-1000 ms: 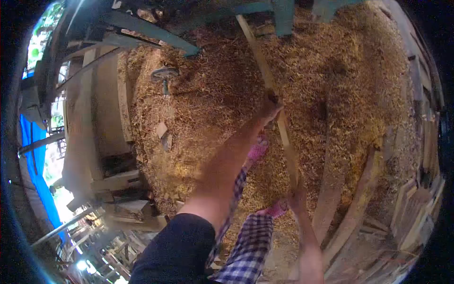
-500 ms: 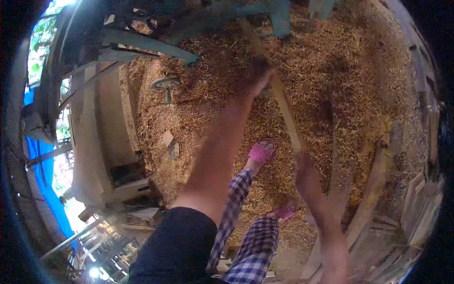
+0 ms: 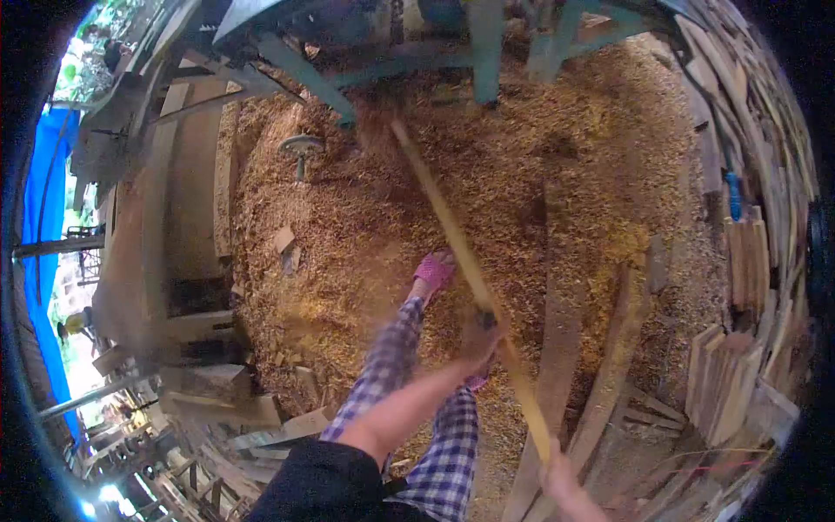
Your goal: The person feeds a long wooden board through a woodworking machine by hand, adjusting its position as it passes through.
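Both my hands grip a long pale wooden pole (image 3: 445,213) that slants across the view. My left hand (image 3: 484,337) wraps around its middle, with the arm in a dark sleeve reaching forward. Lower down, near the pole's rear end, my right hand (image 3: 557,470) is closed on it. The pole's far end reaches the wood shavings (image 3: 365,187) by the green machine legs (image 3: 330,94). Whatever is fixed to that end is blurred and I cannot make it out.
Shavings cover the floor around my pink slippers (image 3: 435,271). A round metal piece on a stem (image 3: 301,146) stands at the left. Long boards (image 3: 557,348) lie at the right, beside stacked planks (image 3: 722,383). More timber (image 3: 209,383) lies at the lower left.
The pole and both hands have come back toward my body, and the pole's far end now lies farther left. My view has shifted, showing more of the green legs and the right-hand planks.
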`<action>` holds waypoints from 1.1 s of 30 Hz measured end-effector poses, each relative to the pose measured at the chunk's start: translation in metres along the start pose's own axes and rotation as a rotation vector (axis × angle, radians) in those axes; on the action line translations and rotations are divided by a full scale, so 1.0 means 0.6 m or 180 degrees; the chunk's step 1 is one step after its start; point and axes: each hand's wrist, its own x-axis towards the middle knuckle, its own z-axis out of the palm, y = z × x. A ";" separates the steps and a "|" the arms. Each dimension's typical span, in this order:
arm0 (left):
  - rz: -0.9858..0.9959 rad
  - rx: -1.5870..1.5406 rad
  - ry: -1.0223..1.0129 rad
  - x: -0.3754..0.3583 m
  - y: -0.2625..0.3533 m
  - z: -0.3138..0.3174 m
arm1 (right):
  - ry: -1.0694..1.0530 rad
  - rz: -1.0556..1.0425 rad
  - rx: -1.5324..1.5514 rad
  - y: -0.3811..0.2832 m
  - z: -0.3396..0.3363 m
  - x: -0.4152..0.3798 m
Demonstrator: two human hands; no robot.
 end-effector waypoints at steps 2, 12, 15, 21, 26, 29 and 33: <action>-0.0387 0.0460 0.0174 -0.094 -0.011 0.008 | 0.0526 -0.0746 -0.1003 0.067 0.018 -0.058; 0.0764 0.2245 0.0412 -0.021 -0.020 0.029 | 0.0771 -0.0114 -0.0914 0.060 0.102 0.015; 0.0267 0.2216 0.0038 0.160 0.076 0.017 | 0.1185 -0.0800 -0.0194 -0.038 0.110 0.157; 0.1318 0.1639 -0.0383 0.555 0.205 -0.046 | 0.0895 -0.0924 0.0226 -0.422 0.023 0.347; 0.1858 0.3587 -0.0842 0.671 0.339 -0.072 | 0.1753 -0.2154 0.0356 -0.484 0.025 0.455; 0.1400 0.4441 -0.0695 0.545 0.352 -0.015 | 0.0191 -0.0644 0.0779 -0.478 -0.011 0.412; 0.0735 0.2078 -0.0304 0.436 0.145 -0.034 | 0.0816 -0.1033 0.0001 -0.227 0.056 0.379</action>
